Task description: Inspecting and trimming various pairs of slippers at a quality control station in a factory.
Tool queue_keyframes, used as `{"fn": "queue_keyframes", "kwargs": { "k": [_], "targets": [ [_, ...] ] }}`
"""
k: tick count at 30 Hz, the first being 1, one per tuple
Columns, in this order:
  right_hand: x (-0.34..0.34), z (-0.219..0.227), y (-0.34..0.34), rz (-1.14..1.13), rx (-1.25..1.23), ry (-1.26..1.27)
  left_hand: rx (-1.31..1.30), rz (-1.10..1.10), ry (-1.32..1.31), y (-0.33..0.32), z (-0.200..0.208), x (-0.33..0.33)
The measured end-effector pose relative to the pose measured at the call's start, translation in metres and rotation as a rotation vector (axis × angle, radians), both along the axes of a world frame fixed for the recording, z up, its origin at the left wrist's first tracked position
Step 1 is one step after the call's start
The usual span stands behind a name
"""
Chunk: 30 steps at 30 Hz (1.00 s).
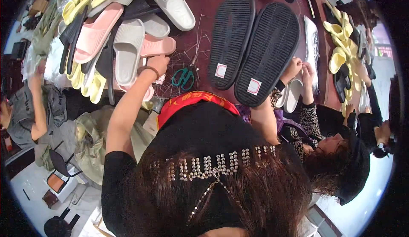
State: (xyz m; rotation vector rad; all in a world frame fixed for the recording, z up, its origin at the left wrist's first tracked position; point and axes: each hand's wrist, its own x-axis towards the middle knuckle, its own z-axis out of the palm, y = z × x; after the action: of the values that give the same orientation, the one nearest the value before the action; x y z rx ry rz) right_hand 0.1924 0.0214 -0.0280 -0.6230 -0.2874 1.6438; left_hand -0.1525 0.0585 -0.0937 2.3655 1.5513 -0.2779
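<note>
A pair of black slides is raised in front of me, ribbed soles toward the view, a white sticker near each heel. My right forearm runs up behind them, and they cover it; my right hand is hidden there, holding them from behind. At the left, my left hand has curled fingers against the slide pile, right below a pink slide and beside a grey slide. Whatever lies between those fingers is hidden.
Pink, grey, yellow and black slides heap at the left of the dark red table. Teal cord lies near my left hand. At the right, a co-worker's hands are by a light grey slide; more yellow slides lie beyond.
</note>
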Motion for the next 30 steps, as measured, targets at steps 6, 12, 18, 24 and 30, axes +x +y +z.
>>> {"fn": "queue_keyframes", "kwargs": {
  "k": [6, 12, 18, 24, 30],
  "targets": [
    [-0.009, -0.002, 0.003, 0.044, -0.002, -0.006, 0.074, -0.049, -0.148, -0.005, 0.025, -0.011],
    [-0.012, 0.002, 0.009, 0.023, 0.008, -0.013, 0.157, -0.017, -0.481, 0.007, 0.101, 0.003],
    [-0.015, 0.001, 0.011, -0.004, 0.017, 0.001, -0.091, 0.212, -1.158, -0.051, 0.14, 0.099],
    [-0.025, -0.001, 0.014, -0.001, 0.004, 0.014, 0.187, -0.057, -1.141, -0.074, 0.157, 0.15],
    [-0.024, 0.001, 0.03, -0.005, 0.04, 0.008, 0.257, -0.071, -1.112, -0.069, 0.155, 0.162]
  ]
}}
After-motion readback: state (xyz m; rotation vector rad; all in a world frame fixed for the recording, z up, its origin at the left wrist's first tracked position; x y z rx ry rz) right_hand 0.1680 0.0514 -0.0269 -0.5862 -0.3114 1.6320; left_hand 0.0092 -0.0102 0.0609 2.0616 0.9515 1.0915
